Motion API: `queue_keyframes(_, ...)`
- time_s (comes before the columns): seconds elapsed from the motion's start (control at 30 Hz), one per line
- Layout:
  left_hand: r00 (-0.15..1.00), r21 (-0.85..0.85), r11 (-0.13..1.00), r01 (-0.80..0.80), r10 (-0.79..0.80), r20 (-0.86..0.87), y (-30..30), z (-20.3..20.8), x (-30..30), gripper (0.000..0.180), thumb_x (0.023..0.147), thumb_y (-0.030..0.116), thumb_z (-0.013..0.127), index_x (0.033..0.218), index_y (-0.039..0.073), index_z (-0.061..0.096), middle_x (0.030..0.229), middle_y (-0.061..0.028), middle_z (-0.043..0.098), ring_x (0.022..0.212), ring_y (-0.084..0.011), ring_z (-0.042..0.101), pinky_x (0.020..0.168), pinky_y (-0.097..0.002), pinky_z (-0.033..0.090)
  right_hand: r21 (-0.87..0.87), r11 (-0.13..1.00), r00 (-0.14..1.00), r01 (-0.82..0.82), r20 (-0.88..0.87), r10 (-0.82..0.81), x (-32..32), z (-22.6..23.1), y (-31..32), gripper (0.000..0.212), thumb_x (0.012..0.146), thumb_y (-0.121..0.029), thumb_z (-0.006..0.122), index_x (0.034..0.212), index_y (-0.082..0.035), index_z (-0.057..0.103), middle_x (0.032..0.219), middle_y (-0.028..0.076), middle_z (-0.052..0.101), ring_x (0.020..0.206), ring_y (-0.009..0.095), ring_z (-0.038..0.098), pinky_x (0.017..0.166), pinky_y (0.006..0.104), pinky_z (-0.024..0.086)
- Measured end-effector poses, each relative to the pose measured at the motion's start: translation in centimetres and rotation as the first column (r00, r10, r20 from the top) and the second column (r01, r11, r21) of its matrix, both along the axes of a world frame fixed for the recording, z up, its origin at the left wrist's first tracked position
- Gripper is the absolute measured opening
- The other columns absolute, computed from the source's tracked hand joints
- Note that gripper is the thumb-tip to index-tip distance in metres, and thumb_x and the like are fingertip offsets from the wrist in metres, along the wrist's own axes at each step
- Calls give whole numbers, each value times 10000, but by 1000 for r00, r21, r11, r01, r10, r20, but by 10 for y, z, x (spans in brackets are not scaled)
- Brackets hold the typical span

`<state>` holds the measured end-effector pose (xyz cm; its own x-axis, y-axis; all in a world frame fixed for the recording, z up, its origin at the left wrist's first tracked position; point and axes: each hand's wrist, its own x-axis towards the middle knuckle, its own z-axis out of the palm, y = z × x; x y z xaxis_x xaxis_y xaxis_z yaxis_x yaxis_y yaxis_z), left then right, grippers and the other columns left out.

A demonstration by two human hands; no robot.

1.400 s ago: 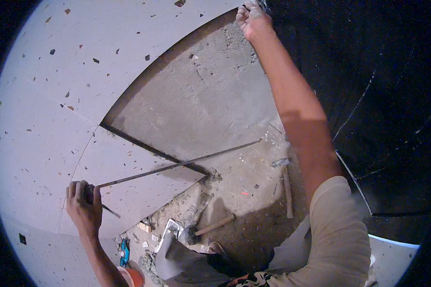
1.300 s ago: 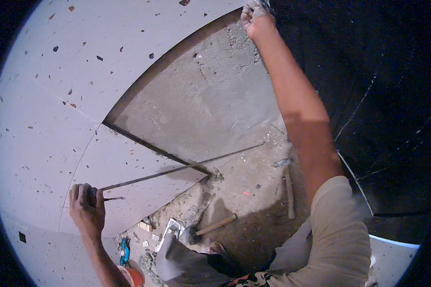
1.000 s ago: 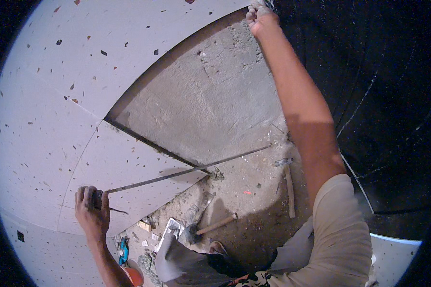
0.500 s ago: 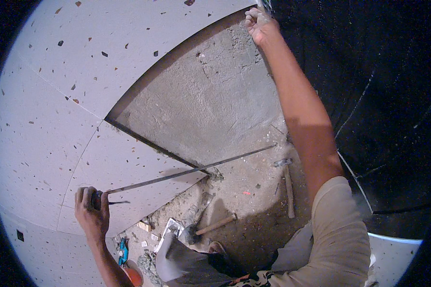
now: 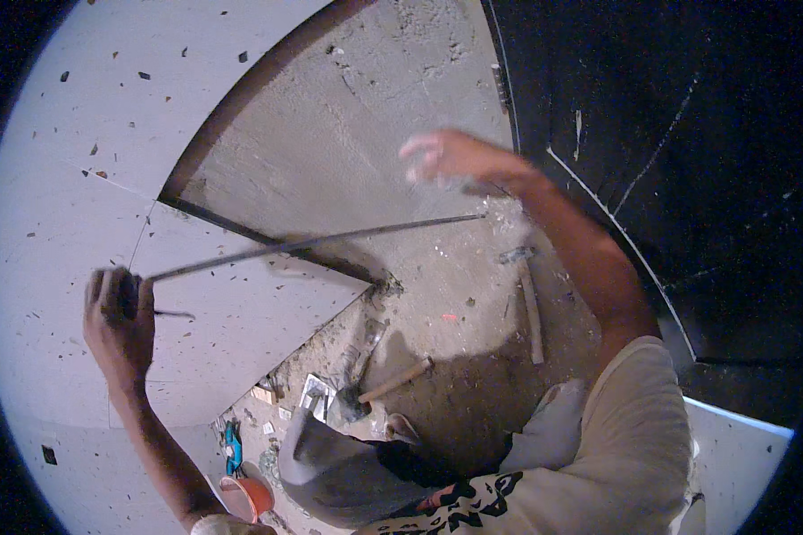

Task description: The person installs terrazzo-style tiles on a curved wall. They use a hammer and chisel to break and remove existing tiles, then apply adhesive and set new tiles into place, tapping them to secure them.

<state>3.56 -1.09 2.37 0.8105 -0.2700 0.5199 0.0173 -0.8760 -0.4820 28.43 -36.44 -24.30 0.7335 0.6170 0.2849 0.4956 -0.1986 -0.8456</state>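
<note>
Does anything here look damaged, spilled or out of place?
Yes: the black surface at right has pale streaks that break its dark colour; scratches or dust, I cannot tell. Pale crumbs are scattered near the right hammer's head, like spilled debris.

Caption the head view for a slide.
Left hand holds an extended tape measure over speckled tile; right hand hovers above grey mortar.

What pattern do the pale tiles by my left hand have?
The tiles show scattered dark and brownish flecks, best seen in the head view.
</note>
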Motion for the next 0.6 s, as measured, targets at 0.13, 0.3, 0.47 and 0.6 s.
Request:
queue_keyframes(0.13, 989, 13, 989, 149, -149, 15, -42, 16, 39, 187, 868, 133, 682, 842, 6, 548, 847, -163, 562, 832, -387, 561, 721, -442, 469, -230, 967, 983, 107, 172, -68, -30, -52, 7, 480, 823, -336, 731, 1211, -68, 637, 909, 164, 694, 868, 287, 669, 794, 412, 517)
queue_keyframes(0.3, 973, 123, 965, 230, -228, -35, -68, 33, 78, 199, 892, 180, 665, 878, 5, 572, 881, -164, 590, 869, -392, 574, 747, -433, 482, -329, 900, 947, 285, 239, -213, -13, -91, 9, 402, 851, -321, 696, 1085, 6, 670, 943, 229, 679, 911, 381, 661, 822, 447, 511)
queue_keyframes(0.47, 965, 244, 936, 253, -261, 0, -76, 54, 118, 210, 864, 210, 696, 951, 42, 605, 935, -123, 636, 831, -310, 655, 715, -387, 514, -338, 851, 911, 402, 240, -335, 14, -92, -23, 400, 889, -329, 671, 1060, 32, 681, 1024, 238, 685, 989, 391, 655, 856, 441, 506)
queue_keyframes(0.6, 988, 208, 966, 156, -155, -20, -91, 90, 136, 240, 931, 198, 625, 1104, 32, 641, 1123, -127, 662, 1153, -292, 586, 973, -385, 482, -185, 874, 893, 449, 64, -445, 20, -83, -39, 388, 902, -316, 672, 1082, 27, 687, 1063, 221, 696, 1003, 333, 670, 871, 389, 505)
